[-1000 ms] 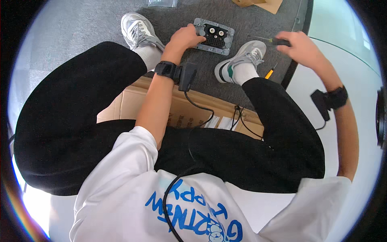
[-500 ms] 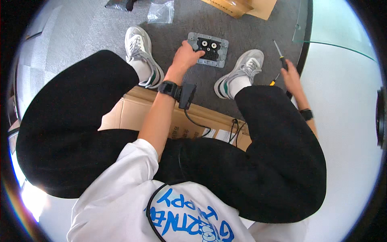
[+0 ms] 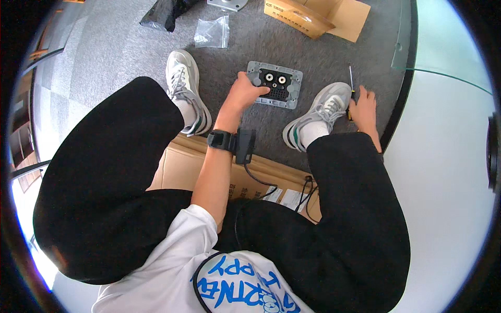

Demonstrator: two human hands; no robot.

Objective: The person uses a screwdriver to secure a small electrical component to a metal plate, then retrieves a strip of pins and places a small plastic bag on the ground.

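Note:
A grey rectangular housing plate (image 3: 296,88) lies on the floor between my shoes, with a black centre panel carrying two pale round rings. My left hand (image 3: 242,96) grips its left side, thumb over the black panel and fingers at the outer edge. Beside my right shoe, my right hand (image 3: 365,110) is low over the floor with its fingers apart. A screwdriver (image 3: 351,77) with a dark handle lies right against its thumb side, the handle partly hidden. Something yellow, likely another screwdriver's handle (image 3: 349,115), shows below it, mostly covered by the hand.
Flat cardboard boxes (image 3: 182,164) lie beneath my legs. Ahead are an opened brown carton (image 3: 297,18), a clear plastic bag (image 3: 212,32), a black bag (image 3: 168,13) and a grey metal part (image 3: 227,4). A glass panel edge (image 3: 443,74) and white surface border the right side.
My right hand has come down leftward to beside my shoe, lowering the screwdriver and spreading its fingers. My left hand stays on the plate. The whole view has shifted slightly.

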